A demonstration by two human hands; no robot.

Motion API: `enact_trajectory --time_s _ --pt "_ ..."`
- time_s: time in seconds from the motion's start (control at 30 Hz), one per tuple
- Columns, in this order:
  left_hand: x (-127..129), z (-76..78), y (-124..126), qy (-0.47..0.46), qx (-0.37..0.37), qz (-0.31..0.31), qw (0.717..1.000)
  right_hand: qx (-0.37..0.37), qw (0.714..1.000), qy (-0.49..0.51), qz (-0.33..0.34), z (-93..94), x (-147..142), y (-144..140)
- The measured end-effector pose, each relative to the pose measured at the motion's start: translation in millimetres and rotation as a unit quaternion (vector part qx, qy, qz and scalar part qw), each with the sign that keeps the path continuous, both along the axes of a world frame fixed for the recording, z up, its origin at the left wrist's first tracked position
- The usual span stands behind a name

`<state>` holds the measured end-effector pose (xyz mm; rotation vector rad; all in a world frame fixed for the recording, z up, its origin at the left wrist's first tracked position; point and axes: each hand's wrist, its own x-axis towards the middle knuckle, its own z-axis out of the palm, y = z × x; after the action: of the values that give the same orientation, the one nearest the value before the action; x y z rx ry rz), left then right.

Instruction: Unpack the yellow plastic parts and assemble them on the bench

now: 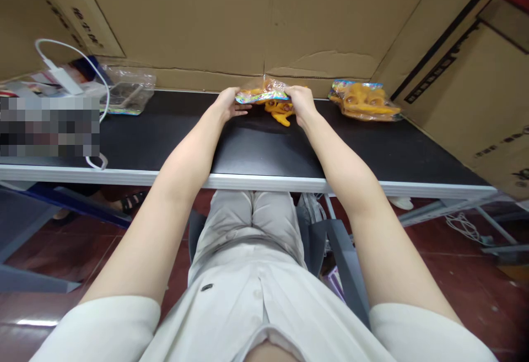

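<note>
Both hands are at the far side of the black tabletop, with a clear plastic bag (263, 93) stretched between them. The bag has a colourful printed strip and something orange shows through it. My left hand (230, 104) pinches its left end between thumb and finger, the other fingers extended. At the right end, my right hand (302, 106) grips the bag with bent fingers. Just under the bag, beside my right hand, lies an orange-yellow toy-like piece (281, 113) with rounded brown spots. The bag hides part of it, so I cannot tell its full shape.
A filled bag of similar orange pieces (364, 101) lies to the right. On the left are another clear bag (129, 93), a white plug-like device (66, 79) and a looping white cable (108, 95). Cardboard panels (198, 15) wall the table's back; a metal edge (264, 182) runs along the front.
</note>
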<state>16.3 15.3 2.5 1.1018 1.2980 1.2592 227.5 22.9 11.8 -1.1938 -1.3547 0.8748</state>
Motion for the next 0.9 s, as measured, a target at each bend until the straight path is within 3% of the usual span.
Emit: enact_trajectory --time_s 0.1,0.2,0.4,0.57,0.73,0.8,0.9 --pt "8.0 -3.4 3.9 0.048 0.147 0.02 0.988 0.101 0.995 0.0 0.013 -4.5 1.5 11.8" --pt "8.5 -8.1 12.4 0.122 0.289 0.0 0.949 0.187 0.981 -0.035 0.03 -3.4 1.7 13.7" --pt "-0.2 -3.2 27.7 0.212 0.408 -0.03 0.887 0.288 0.954 -0.088 0.015 11.4 -0.5 -13.5" --pt "3.6 4.3 20.8 0.233 0.454 -0.027 0.86 0.411 0.905 -0.107 0.023 17.4 0.4 -29.2" --pt "4.2 6.8 18.7 0.197 0.439 -0.016 0.876 0.467 0.863 -0.195 -0.011 17.6 7.1 -21.6" --pt "3.2 7.1 22.4 0.166 0.421 -0.007 0.892 0.452 0.869 -0.202 -0.023 18.5 8.1 -21.8" --pt "2.5 6.0 27.9 0.108 0.38 0.005 0.919 0.39 0.906 -0.165 -0.022 20.8 8.0 -24.7"
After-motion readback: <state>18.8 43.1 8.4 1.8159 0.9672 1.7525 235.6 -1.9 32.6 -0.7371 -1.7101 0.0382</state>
